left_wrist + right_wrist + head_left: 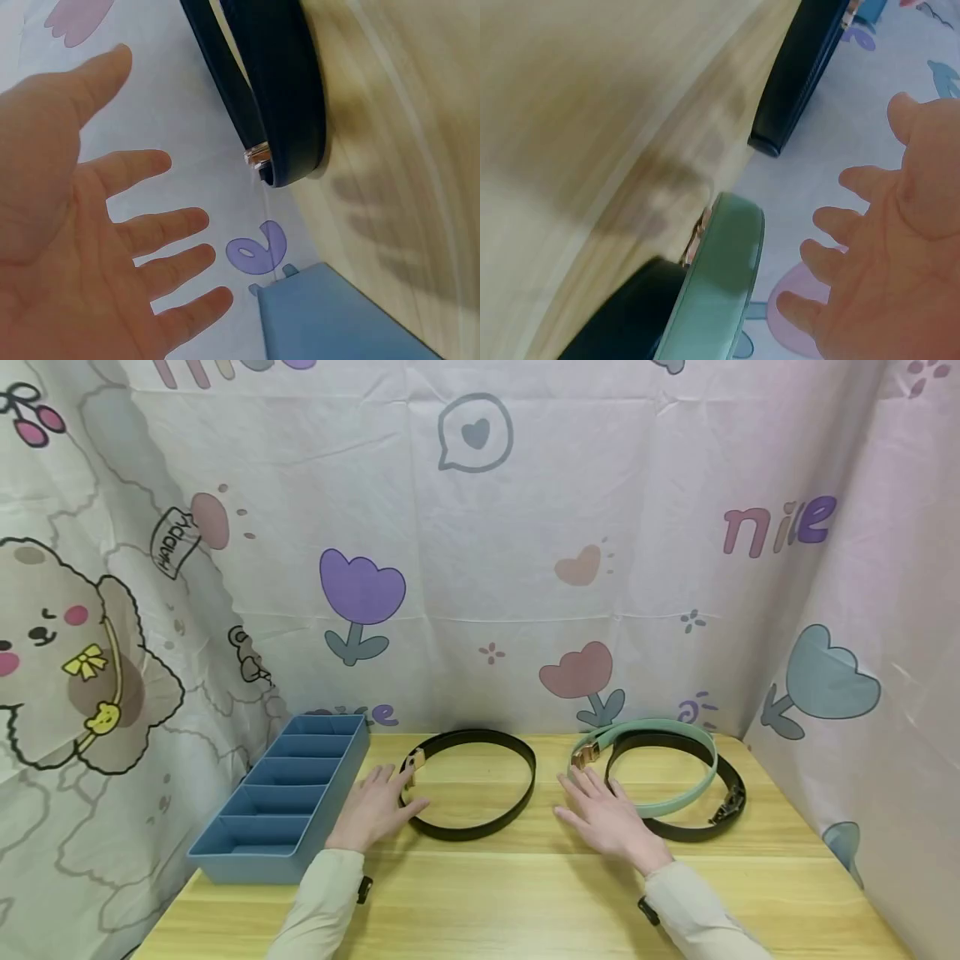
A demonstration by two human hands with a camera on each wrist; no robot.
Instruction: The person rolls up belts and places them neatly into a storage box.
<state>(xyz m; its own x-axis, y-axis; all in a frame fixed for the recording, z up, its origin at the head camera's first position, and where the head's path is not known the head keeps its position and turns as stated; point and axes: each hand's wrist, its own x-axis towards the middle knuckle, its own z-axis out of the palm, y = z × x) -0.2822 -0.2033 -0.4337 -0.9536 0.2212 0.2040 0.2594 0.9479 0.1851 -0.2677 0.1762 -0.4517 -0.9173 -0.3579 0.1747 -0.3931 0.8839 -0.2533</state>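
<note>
My left hand point(372, 810) hovers with spread fingers between the blue box and a black belt point(468, 834) that stands on edge in a loop. That belt has a gold buckle point(415, 762), near my left fingertips. In the left wrist view the palm point(75, 247) shows bare, apart from the belt. My right hand point(609, 817) is held with extended fingers beside a mint green belt point(678, 727), also looped, with a gold buckle point(587, 755). A second black belt point(686, 832) with a dark buckle point(727, 806) overlaps the green one. The right wrist view shows the right palm point(900, 247) holding nothing.
A blue box point(326, 810) with several compartments in a row stands at the table's left side. The wooden table point(480, 910) ends at a printed curtain point(480, 610) behind. More curtain hangs at both sides.
</note>
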